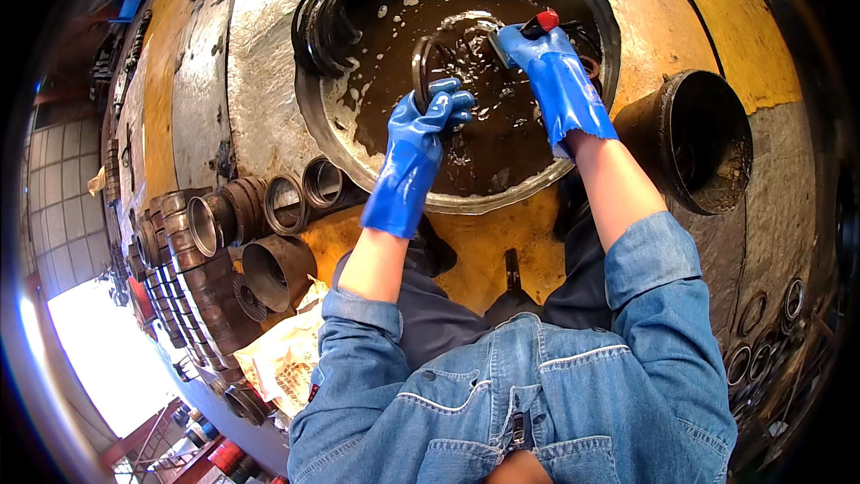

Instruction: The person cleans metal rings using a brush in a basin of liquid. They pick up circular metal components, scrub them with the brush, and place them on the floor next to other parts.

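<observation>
A large round tub (488, 201) holds murky brown liquid (488, 157) with patches of foam. Both my hands are over it in long blue rubber gloves. My left hand (432, 115) has its fingers closed round the lower part of a dark, wet metal ring (419, 72), which stands on edge. To its right, my right hand (536, 47) grips a hand tool with a red and black handle (541, 24). A flat greyish end of this tool points toward the ring; its exact kind is unclear. Several black rings (324, 22) lean against the tub's left wall.
An open, dirty metal cylinder (708, 142) lies right of the tub. On the left are rows of metal rings (287, 203) and a wider sleeve (278, 271), beside a crumpled pale sack (288, 345). More rings (760, 360) lie at the far right.
</observation>
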The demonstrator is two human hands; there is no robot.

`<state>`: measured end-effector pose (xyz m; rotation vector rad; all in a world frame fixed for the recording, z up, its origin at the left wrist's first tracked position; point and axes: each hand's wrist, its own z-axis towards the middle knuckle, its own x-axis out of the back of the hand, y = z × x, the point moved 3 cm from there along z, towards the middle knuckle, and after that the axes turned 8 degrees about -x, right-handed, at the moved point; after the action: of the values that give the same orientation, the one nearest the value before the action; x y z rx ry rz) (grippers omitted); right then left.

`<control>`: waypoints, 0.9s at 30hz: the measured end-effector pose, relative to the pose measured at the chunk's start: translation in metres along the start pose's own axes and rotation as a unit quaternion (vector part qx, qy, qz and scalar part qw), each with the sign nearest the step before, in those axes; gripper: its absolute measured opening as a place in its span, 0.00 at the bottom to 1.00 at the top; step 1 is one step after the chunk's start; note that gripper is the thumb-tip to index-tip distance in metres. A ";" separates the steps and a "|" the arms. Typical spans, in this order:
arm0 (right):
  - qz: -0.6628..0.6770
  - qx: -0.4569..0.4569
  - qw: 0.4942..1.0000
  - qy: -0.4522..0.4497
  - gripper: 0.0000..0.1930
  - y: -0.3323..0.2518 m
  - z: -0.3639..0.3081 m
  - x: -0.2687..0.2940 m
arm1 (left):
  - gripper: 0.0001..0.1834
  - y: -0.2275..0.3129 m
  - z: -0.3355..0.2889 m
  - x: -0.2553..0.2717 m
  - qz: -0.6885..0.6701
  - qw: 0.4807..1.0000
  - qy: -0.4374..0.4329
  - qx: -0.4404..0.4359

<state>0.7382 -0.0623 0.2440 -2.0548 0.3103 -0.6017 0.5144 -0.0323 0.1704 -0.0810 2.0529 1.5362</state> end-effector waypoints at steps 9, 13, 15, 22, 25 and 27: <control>-0.041 -0.054 0.994 -0.085 0.14 0.015 0.039 -0.017 | 0.21 -0.003 -0.005 0.044 -0.037 0.986 0.104 0.126; 0.125 0.061 0.962 -0.236 0.15 0.007 0.024 -0.043 | 0.17 0.014 -0.022 0.045 0.217 0.970 0.102 0.047; 0.162 0.075 0.917 -0.357 0.15 -0.001 0.008 -0.066 | 0.14 0.017 -0.030 0.044 0.212 0.970 0.121 0.014; -0.163 -0.038 0.969 -0.183 0.18 0.017 0.034 -0.079 | 0.17 0.021 -0.031 0.035 0.167 0.979 0.119 0.011; -0.063 -0.004 0.987 -0.149 0.20 0.041 0.033 -0.062 | 0.18 0.022 -0.029 0.033 0.161 0.982 0.092 0.025; -0.158 -0.026 0.982 -0.101 0.21 0.045 0.039 -0.060 | 0.18 0.020 -0.027 0.024 0.138 0.985 0.088 0.046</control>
<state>0.7089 -0.0315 0.1715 -2.2136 -0.1237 -0.5718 0.4755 -0.0432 0.1815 0.1111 2.3515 1.6439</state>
